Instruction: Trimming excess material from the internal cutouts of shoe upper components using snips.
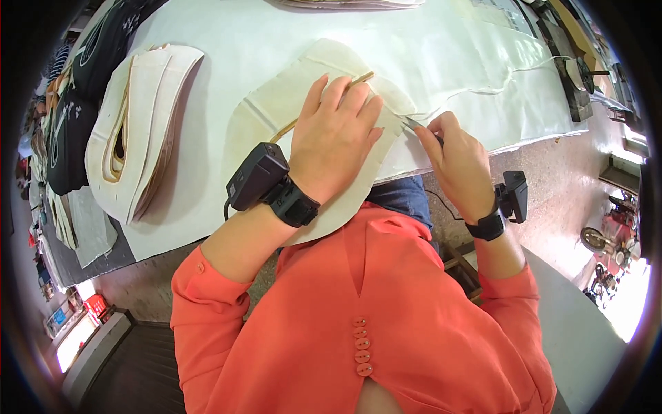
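Note:
My left hand lies flat, fingers stretched out, on a cream curved piece of material at the table's near edge. Beneath its fingers runs a narrow tan strip, showing on both sides of the hand. My right hand is closed around small pointed thread snips. Their grey tips sit at the right edge of the cream piece, close to a white thread. That thread trails across the table toward the far right. The handle of the snips is mostly hidden in the fingers.
A stack of cream curved pieces stands on the left of the white-covered table. Dark patterned fabric is piled beyond it. A dark machine part is at the right end. Another pale stack lies at the far edge.

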Tool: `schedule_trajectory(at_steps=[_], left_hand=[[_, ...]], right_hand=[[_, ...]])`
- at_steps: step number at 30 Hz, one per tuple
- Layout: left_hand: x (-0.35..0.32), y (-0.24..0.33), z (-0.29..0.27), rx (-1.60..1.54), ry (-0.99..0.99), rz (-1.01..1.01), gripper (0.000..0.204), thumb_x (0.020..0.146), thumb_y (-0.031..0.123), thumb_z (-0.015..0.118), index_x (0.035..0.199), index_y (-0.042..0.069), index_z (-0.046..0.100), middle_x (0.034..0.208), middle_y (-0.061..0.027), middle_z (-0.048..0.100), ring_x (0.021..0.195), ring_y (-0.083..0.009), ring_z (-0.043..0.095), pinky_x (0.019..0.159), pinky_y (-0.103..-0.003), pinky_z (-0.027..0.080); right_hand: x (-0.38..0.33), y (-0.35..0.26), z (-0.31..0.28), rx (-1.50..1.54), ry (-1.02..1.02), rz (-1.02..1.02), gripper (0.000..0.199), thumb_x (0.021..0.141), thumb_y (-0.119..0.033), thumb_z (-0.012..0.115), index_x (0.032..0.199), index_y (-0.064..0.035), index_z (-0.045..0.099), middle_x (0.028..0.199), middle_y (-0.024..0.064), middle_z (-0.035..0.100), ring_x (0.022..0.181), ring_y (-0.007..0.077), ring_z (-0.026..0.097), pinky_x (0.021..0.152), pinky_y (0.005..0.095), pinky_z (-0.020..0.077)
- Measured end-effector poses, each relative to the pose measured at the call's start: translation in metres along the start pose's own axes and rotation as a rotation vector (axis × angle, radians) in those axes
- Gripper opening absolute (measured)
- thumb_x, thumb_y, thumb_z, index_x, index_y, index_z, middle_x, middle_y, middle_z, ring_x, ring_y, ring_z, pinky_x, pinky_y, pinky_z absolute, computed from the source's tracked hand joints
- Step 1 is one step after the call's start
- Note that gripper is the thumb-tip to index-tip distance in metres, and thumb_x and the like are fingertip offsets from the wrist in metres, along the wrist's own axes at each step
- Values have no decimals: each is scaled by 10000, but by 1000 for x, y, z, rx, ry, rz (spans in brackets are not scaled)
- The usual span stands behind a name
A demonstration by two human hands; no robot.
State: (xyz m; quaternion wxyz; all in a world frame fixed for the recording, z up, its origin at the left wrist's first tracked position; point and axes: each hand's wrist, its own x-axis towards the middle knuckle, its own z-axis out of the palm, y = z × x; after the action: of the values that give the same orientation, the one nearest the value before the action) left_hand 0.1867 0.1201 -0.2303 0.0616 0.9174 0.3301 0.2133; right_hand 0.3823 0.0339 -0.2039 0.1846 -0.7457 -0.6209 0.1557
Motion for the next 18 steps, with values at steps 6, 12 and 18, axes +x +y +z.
schedule_trajectory(at_steps=[6,12,18], left_hand=[[1,-2,1,-15,-7,12,374,860,217,759,1202,117,643,1241,-63,584,1249,-292,503,1122,-502,387],[2,-3,0,2,-14,43,387,856,241,769,1205,123,651,1278,-73,582,1281,-305,492,1125,-514,380],[3,11,-11,41,-160,67,416,874,316,759,1271,247,654,1335,-111,558,1339,-333,465,1145,-606,309]], right_hand=[[2,3,20,74,178,-66,281,990,-301,673,943,-50,554,689,123,647,635,343,653,572,434,497],[6,1,18,147,150,-16,264,991,-267,675,923,-38,563,711,136,655,650,347,655,577,434,496],[9,8,17,374,191,72,261,992,-250,681,976,-3,596,733,147,654,643,288,638,584,388,482]])
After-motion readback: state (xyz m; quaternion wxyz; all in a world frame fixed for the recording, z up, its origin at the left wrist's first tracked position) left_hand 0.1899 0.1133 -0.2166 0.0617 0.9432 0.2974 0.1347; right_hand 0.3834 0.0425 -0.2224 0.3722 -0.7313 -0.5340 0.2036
